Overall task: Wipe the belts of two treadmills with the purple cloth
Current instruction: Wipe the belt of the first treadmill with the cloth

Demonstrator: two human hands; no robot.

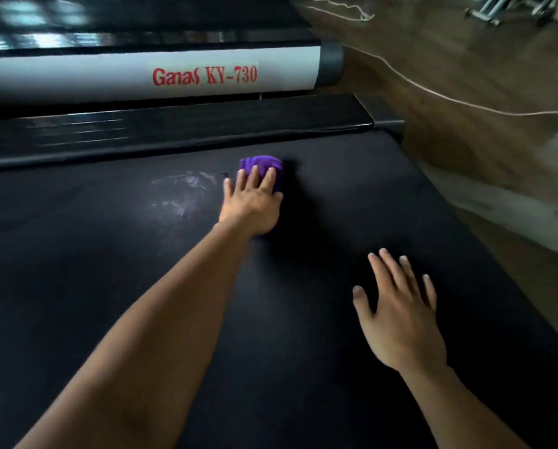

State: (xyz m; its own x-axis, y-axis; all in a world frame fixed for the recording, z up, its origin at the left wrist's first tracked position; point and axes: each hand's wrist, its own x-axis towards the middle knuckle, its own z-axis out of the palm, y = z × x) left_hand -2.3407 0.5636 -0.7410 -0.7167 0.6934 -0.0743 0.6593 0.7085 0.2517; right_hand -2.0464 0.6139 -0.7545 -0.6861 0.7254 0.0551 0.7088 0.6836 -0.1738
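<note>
Dark wooden floor (465, 92) is seen beyond the black belt (109, 286). Near the white side rail (77, 76), the purple cloth (266, 163) is pressed under the left hand (251, 205), fingers (252, 180) straight. The right hand (400, 319) is spread, holding nothing. Pale smudges (180, 192), also near the rail, suggest wiping is unfinished.

Two arms of one person show. The left hand (251, 205) and the right hand (400, 319) are bare. The left forearm (161, 319) and the right forearm (458, 409) are uncovered too, slim and long. The fingernails (403, 260) are cut short.
</note>
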